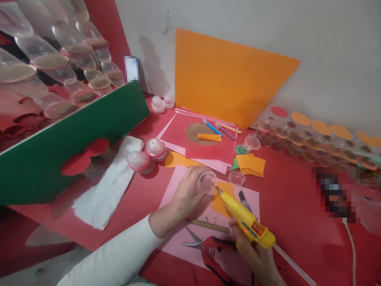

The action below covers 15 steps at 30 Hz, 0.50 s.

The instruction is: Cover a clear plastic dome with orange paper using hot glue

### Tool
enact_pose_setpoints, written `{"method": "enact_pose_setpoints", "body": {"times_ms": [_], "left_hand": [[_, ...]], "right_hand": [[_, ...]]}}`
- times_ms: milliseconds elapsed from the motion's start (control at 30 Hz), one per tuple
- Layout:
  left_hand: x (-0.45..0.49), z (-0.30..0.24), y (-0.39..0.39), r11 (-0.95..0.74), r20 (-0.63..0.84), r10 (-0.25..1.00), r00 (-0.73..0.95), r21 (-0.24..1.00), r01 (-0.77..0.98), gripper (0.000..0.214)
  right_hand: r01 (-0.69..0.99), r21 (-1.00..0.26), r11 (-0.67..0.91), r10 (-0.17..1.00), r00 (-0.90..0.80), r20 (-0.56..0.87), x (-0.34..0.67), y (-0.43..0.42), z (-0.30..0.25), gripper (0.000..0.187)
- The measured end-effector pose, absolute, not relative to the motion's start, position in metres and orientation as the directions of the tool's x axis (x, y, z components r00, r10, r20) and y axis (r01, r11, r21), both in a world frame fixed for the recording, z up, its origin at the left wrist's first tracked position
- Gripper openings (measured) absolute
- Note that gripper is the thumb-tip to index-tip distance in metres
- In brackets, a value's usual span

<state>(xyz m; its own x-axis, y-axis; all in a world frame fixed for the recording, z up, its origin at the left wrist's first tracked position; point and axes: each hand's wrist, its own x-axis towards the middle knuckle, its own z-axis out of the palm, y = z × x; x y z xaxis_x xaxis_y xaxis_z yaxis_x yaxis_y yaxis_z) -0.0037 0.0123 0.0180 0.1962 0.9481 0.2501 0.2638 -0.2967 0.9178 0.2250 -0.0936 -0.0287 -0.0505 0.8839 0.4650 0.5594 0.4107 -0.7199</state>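
Left hand [188,188] grasps clear cup [207,182], middle of frame, maybe to hold it steady; right hand [257,257] grips yellow glue gun [242,214], lower right, tip pointing at cup; red cutters [206,251] at bottom, probably for easy reach

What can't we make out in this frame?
- whether the glue gun touches the clear cup in the left hand: head view, too small to tell
- the glue gun's trigger: head view, covered by the right hand
- what the dark item at right is: head view, blurred into blocks
- the cable's far end: head view, cut off by the bottom edge
- the green panel's left end: head view, cut off by the left edge
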Motion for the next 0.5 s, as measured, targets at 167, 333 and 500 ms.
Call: {"method": "enact_pose_setpoints", "body": {"times_ms": [167,333,500], "left_hand": [[-0.004,0.019,0.012,-0.308,0.261,0.944,0.200,0.914,0.265,0.032],[-0.003,0.019,0.012,-0.307,0.263,0.946,0.190,0.916,0.259,0.030],[-0.003,0.017,0.012,-0.308,0.261,0.945,0.198,0.913,0.268,0.032]], "right_hand": [[0.530,-0.764,0.368,0.907,-0.023,0.420,0.227,-0.100,-0.036,0.036],[0.519,-0.774,0.364,0.909,-0.018,0.416,0.228,-0.100,-0.043,0.033],[0.570,-0.732,0.374,0.903,-0.044,0.427,0.229,-0.101,-0.046,0.035]]}}
